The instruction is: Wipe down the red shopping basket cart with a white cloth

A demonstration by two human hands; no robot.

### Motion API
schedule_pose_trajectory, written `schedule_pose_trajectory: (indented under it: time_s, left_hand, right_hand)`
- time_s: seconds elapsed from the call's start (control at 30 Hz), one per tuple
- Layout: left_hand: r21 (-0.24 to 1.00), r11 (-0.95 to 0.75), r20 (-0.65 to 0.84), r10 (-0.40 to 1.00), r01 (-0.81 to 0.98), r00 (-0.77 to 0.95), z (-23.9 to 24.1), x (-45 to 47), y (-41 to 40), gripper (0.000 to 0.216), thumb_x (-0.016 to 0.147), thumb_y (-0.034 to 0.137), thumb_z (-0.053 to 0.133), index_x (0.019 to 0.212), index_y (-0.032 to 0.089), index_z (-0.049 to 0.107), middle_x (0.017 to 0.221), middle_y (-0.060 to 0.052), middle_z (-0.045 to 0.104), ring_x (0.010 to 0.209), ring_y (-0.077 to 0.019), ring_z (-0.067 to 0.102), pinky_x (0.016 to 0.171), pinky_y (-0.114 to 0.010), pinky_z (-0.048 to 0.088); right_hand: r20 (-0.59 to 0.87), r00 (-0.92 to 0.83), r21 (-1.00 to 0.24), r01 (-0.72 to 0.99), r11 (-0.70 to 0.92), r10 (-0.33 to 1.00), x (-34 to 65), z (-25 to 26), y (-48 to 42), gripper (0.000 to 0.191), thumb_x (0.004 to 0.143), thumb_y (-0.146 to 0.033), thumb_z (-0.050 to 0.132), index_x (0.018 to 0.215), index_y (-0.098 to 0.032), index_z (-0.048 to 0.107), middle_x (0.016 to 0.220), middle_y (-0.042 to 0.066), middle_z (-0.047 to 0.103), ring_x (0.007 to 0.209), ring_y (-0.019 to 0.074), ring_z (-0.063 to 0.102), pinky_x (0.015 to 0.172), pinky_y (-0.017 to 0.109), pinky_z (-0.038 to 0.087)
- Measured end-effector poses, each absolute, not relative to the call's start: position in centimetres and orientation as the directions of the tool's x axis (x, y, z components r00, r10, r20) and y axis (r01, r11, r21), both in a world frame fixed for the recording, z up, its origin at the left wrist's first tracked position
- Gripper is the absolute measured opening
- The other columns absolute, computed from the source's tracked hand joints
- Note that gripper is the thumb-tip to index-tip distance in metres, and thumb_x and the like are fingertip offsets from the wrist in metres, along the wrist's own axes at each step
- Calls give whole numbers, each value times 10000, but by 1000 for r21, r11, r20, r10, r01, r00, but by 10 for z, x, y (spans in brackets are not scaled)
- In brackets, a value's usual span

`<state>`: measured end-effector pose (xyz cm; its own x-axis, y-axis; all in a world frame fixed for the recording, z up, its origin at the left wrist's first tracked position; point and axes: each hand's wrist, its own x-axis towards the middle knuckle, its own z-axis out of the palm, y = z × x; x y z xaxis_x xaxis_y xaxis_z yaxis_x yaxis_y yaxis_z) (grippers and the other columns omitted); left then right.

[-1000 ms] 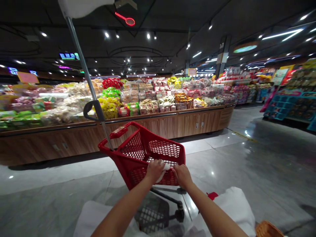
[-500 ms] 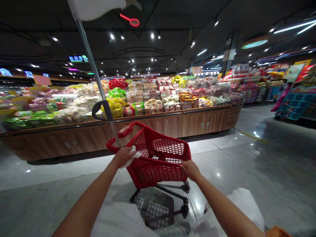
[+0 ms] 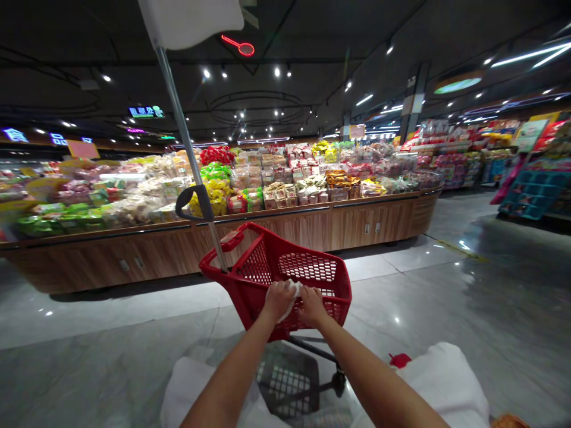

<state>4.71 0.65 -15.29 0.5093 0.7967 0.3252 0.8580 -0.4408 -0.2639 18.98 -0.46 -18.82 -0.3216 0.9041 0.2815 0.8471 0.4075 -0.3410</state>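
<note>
A small red shopping cart with a perforated basket stands side-on before me. My left hand is closed on a crumpled white cloth, pressed to the near rim of the basket. Right beside it, my right hand curls its fingers over the same rim, close against the cloth. Whether the right fingers also pinch the cloth is hard to see. The cart's red handle is at the left. Beside it rises a metal pole with a dark grey loop grip.
Behind the cart runs a long wooden display counter heaped with packaged foods. Glossy grey floor tiles stretch to the right. A blue rack stands at the far right. My white-clothed knees are below the cart.
My left hand has slid right along the near rim with the cloth, away from the handle end. My right hand has moved left to meet it. The view shifted slightly.
</note>
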Motion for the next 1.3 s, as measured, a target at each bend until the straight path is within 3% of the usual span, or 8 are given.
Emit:
schedule_pose_trajectory:
  time_s: [0.1,0.3,0.6,0.7,0.83,1.0,1.13,1.3]
  left_hand:
    - [-289,-500,281,771,816,572,-137,8,10,268,877,107,482,1103,214,579,1129,-105,608,963,-213,598,822,-367,463]
    - [-420,-545,233,707,725,667,-85,-110,12,385,862,60,464,1200,211,570,1263,-117,588,1152,-232,551,961,-388,449]
    - [-384,-746,210,503,544,838,-70,-149,-18,398,915,89,404,1222,270,583,1329,-79,579,1232,-178,515,1026,-347,439]
    - [-374,-669,239,600,642,764,-61,-184,-34,389,919,112,387,1211,269,590,1288,-75,603,1206,-196,530,1027,-381,435]
    - [-334,-348,452,757,876,472,-30,-225,-41,378,900,98,374,1192,205,589,1241,-96,615,1175,-231,536,1023,-408,425]
    - [-40,-18,561,827,999,37,-23,-178,-12,299,944,272,397,1107,125,600,1135,-96,649,1107,-226,563,943,-338,443]
    - [-9,64,547,836,998,-49,-47,-127,7,437,964,344,280,842,129,640,902,-119,696,916,-237,635,861,-361,450]
    - [-41,-47,482,874,998,61,-51,-95,4,351,944,372,370,849,155,630,953,-121,703,968,-259,633,901,-391,423]
  right_hand:
    - [257,-366,-347,829,439,894,200,-190,-4,688,696,-173,564,1369,-186,419,1391,136,479,1270,262,405,1052,413,223]
    - [251,-357,-318,848,425,900,211,-188,-1,600,713,-132,516,1307,-197,458,1322,110,525,1197,241,448,995,391,255]
    - [226,-383,-294,850,438,896,224,-187,14,551,688,-66,490,1221,-206,494,1263,94,550,1177,230,452,1014,394,205]
    - [210,-385,-307,847,434,899,222,-183,21,564,687,-57,489,1230,-209,482,1283,93,540,1195,220,444,1065,423,130]
    - [189,-331,-331,865,377,924,213,-181,27,530,706,-66,486,1220,-197,490,1303,107,529,1197,227,445,1082,455,89]
    - [190,-308,-338,871,357,932,207,-188,27,558,697,-68,470,1239,-199,491,1325,103,523,1230,218,426,1078,431,123]
    - [185,-324,-268,892,364,928,219,-193,29,639,708,-75,454,1337,-189,440,1440,122,429,1322,223,348,1096,443,107]
    - [-10,-149,-189,971,144,989,233,-173,42,688,746,-90,463,1426,-134,366,1570,172,184,1444,288,129,1110,560,3]
